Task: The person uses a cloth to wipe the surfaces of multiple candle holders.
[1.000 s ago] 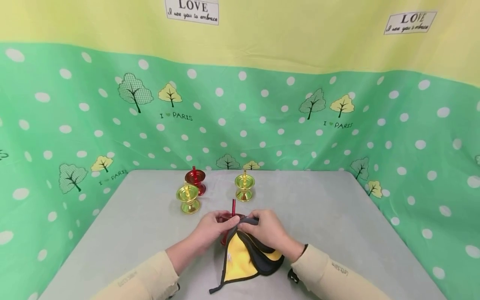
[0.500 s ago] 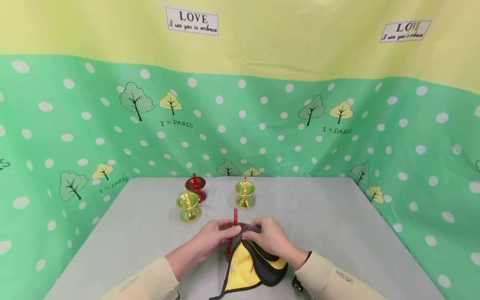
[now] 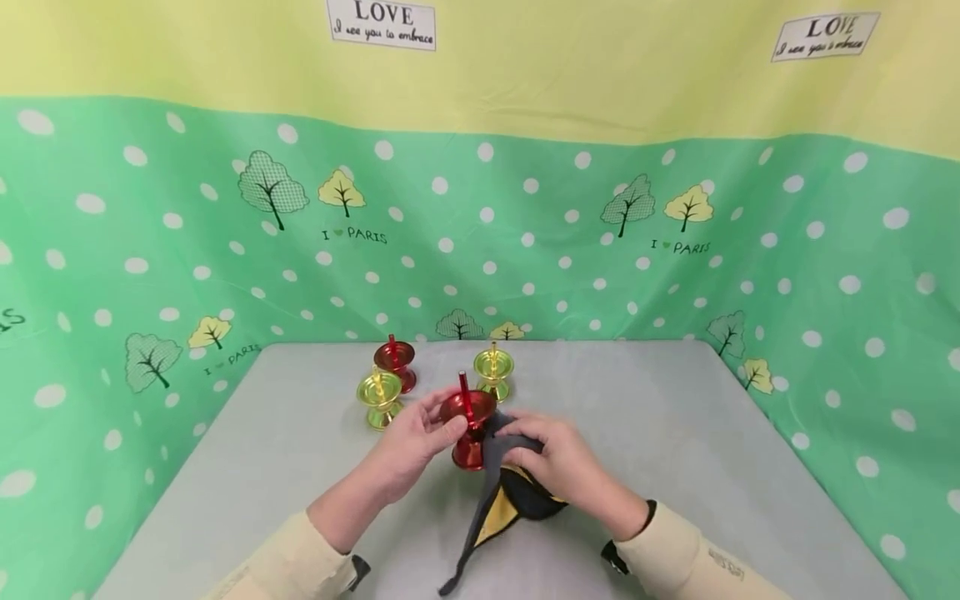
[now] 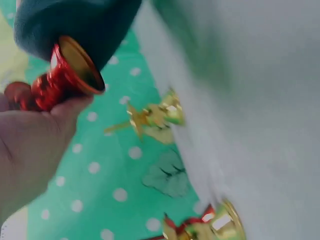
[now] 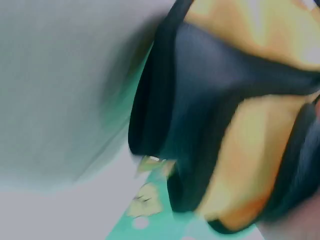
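In the head view my left hand (image 3: 412,446) grips the cup of a shiny red candle holder (image 3: 468,454), thumb at the front of its rim. A thin red spike stands up from the cup. The left wrist view shows the holder's flared, hollow foot (image 4: 80,65) off the table, beside the cloth (image 4: 75,25). My right hand (image 3: 562,458) pinches a folded dark grey and yellow cloth (image 3: 491,467) against the holder's right side. The cloth hangs down, one corner trailing toward me. In the right wrist view the cloth's folds (image 5: 210,90) fill much of the picture, blurred.
Behind my left hand stand a gold candle holder (image 3: 378,389) and another red one (image 3: 394,357). A second gold holder (image 3: 493,367) is just behind the held one. The grey table (image 3: 637,400) ends at a green and yellow curtain (image 3: 555,250).
The red candle holder has risen and moved away from me in my left hand, with more of it showing. My right hand has shifted the cloth to its right side.
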Demonstrator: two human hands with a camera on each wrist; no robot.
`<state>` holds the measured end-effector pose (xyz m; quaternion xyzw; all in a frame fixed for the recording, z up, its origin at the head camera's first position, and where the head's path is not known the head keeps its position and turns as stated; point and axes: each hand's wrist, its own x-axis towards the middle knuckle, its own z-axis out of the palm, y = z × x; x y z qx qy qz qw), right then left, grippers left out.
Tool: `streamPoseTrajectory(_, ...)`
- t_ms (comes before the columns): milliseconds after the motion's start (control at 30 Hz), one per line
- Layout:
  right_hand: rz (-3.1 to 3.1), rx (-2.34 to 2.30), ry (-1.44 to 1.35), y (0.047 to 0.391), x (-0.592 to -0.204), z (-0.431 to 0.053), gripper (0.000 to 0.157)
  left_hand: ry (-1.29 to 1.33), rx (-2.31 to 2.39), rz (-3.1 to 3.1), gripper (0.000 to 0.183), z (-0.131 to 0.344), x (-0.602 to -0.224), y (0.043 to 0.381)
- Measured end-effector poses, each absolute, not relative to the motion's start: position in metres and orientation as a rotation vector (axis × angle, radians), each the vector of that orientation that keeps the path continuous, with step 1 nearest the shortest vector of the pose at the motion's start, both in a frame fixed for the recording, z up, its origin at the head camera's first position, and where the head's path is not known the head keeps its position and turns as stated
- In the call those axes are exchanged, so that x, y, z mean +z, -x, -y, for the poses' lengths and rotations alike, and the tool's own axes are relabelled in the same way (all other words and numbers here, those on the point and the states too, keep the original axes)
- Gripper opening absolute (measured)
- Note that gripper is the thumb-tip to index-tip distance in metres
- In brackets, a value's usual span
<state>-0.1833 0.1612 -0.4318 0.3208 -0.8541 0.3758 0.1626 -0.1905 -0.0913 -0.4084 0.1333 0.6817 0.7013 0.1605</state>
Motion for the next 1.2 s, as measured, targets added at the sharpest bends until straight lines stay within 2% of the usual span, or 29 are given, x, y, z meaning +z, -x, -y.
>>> streamPoseTrajectory(167, 2.268, 0.860, -0.924, 0.178, -0.416, -0.154, 0.029, -0.375, 2.113, -1.986, 0.070, 0.078, -0.394, 0.183)
streamPoseTrajectory(367, 2.441, 1.103, -0.751, 0.188, -0.398, -0.163, 0.015, -0.574, 2.052, -1.970, 0.071, 0.080, -0.381, 0.178)
streamPoseTrajectory(467, 2.465, 1.096, -0.715, 0.190, -0.395, -0.166, 0.013, -0.595, 2.057, -1.916, 0.072, 0.080, -0.379, 0.177)
streamPoseTrajectory(667, 2.294, 0.964, -0.830, 0.175, -0.400, -0.158, 0.024, -0.411, 2.199, -1.912, 0.068, 0.070, -0.379, 0.174)
streamPoseTrajectory(833, 2.159, 0.799, -0.802, 0.161, -0.408, -0.146, 0.032, -0.225, 2.318, -1.933, 0.066, 0.061, -0.384, 0.171)
streamPoseTrajectory(933, 2.160, 0.798, -0.793, 0.160, -0.412, -0.147, 0.033, -0.222, 2.318, -1.928, 0.068, 0.062, -0.387, 0.170)
streamPoseTrajectory(1200, 2.662, 1.399, -0.800, 0.182, -0.401, -0.178, 0.008, -0.744, 2.104, -1.645, 0.081, 0.088, -0.389, 0.174)
